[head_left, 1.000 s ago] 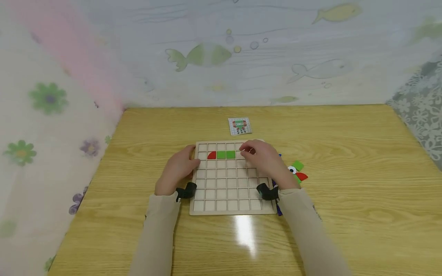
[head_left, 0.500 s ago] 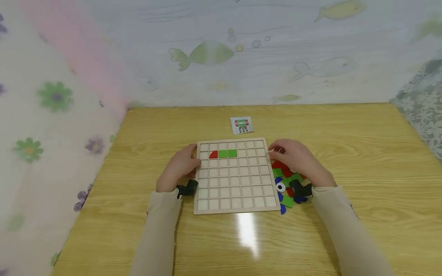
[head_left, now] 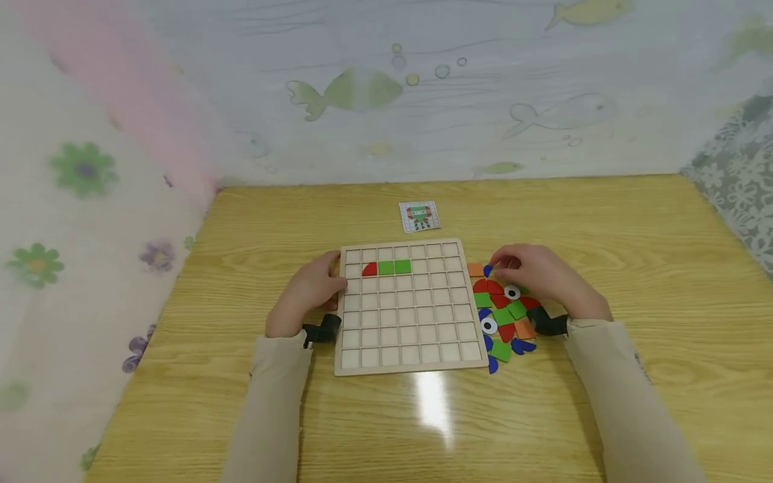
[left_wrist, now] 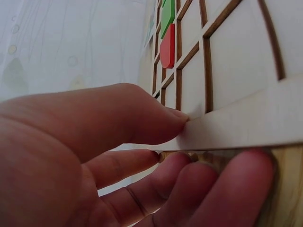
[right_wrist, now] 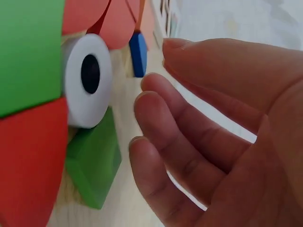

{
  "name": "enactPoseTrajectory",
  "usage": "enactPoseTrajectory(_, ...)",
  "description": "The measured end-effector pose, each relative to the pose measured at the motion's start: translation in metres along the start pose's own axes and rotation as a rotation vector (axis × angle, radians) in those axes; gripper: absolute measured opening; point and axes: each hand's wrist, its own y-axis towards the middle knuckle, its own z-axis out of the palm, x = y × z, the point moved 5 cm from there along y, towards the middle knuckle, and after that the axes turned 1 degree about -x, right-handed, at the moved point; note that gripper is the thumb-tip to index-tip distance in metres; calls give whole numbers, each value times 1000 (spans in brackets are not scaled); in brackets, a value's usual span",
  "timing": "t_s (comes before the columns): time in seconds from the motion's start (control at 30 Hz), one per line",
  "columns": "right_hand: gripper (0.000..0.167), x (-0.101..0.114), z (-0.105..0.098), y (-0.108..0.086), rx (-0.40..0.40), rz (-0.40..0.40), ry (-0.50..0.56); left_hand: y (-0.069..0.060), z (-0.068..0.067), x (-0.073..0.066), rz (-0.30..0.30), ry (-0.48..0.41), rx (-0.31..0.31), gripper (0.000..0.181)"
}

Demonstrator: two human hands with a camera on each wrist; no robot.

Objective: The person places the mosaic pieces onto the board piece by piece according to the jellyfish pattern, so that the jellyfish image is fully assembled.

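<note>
A wooden grid board (head_left: 410, 318) lies on the table. Its second row carries one red rounded piece (head_left: 370, 270) and two green squares (head_left: 394, 267) side by side. My left hand (head_left: 308, 292) grips the board's left edge; in the left wrist view the thumb (left_wrist: 161, 120) presses on the rim while the fingers sit against the side and underside. To the right of the board, my right hand (head_left: 540, 272) hovers over loose pieces, thumb and fingers apart with nothing between them. Closest to its fingertips is a small blue piece (right_wrist: 138, 54), beside an orange square (head_left: 476, 270).
Several flat pieces, including a green square (head_left: 501, 350) and a white eye disc (head_left: 488, 326), cluster against the board's right edge. Some overlap. A small picture card (head_left: 419, 217) with a gridded figure lies behind the board. A wall (head_left: 362, 154) borders the table's far edge.
My right hand has moved right, from above the board's upper right to the loose pieces, uncovering that corner and more of the pile. The left hand keeps its grip on the board.
</note>
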Motion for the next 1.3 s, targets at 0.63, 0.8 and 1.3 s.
enactPoseTrajectory(0.63,12,27,19,-2,213,-60,-85,-1,-2,-1,18,29,-7,67)
enactPoseTrajectory(0.8,14,37,20,-4,194,-17,-211,0,-2,-1,22,35,-6,66)
enactPoseTrajectory(1.3,14,42,23,-6,169,-17,-165,0,-1,-2,-14,50,-15,66)
